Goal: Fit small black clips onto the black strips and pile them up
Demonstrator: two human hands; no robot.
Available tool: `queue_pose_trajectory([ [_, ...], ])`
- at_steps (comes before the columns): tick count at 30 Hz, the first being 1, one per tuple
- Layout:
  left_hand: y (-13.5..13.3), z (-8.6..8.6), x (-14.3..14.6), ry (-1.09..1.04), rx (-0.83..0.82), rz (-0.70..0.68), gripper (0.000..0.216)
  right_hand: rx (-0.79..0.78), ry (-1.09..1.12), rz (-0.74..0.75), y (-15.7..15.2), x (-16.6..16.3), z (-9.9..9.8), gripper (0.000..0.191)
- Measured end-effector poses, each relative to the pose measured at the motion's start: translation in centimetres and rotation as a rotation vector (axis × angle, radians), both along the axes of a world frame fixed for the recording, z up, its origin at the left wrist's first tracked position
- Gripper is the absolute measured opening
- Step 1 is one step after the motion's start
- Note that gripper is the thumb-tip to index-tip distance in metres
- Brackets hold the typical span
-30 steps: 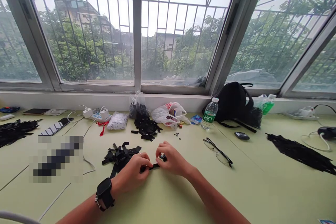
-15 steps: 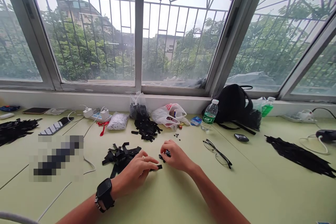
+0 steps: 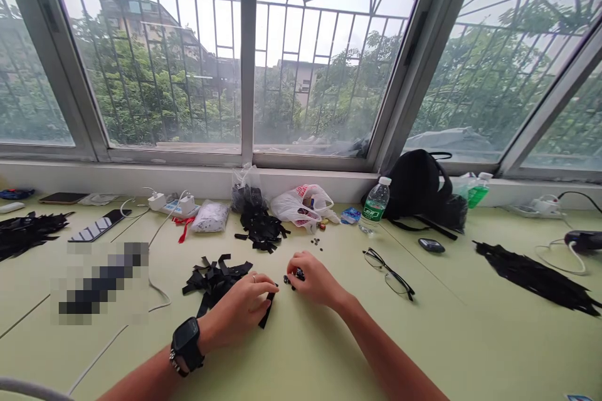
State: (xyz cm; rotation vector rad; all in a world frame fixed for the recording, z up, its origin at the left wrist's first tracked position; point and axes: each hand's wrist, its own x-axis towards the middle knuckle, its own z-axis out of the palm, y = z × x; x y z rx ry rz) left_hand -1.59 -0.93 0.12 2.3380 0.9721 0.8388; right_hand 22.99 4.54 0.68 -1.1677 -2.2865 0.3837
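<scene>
My left hand (image 3: 241, 307), a dark watch on its wrist, pinches a short black fabric strip (image 3: 267, 314) that hangs slantwise at its fingertips. Close by on its left lies a heap of similar black strips (image 3: 214, 282). The fingers of my right hand (image 3: 311, 278) are bent down over a small cluster of dark bits (image 3: 286, 279) on the table. Whether a piece is between those fingertips is hidden. Further back, several small dark round pieces (image 3: 315, 241) lie loose.
A second pile of black strips (image 3: 261, 229) spills from a clear bag behind my hands. Eyeglasses (image 3: 389, 274) and a water bottle (image 3: 375, 207) stand or lie to the right, before a black backpack (image 3: 411, 191). White cables (image 3: 160, 294) cross the pale green table (image 3: 329, 357) on the left.
The black strip in my left hand has turned from lying nearly level, pointing right, to a steep slant. My right hand has stayed over the dark bits.
</scene>
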Motion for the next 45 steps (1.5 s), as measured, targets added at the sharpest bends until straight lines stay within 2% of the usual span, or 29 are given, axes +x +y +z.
queue_pose_trajectory([
  [7,-0.4,1.0,0.1,0.033,0.052,-0.062,0.028,0.001,-0.007,-0.029,0.0,-0.2,-0.2,0.012],
  [12,-0.5,1.6,0.1,0.055,0.047,-0.024,0.024,-0.012,-0.019,-0.041,-0.1,-0.4,-0.1,0.011],
  [25,-0.3,1.1,-0.2,0.095,0.106,0.016,0.038,-0.037,-0.033,-0.025,-0.2,-0.2,-0.1,0.008],
  [45,-0.4,0.8,-0.2,0.058,0.067,0.028,0.032,-0.032,-0.083,-0.006,-0.5,-0.2,0.0,0.006],
])
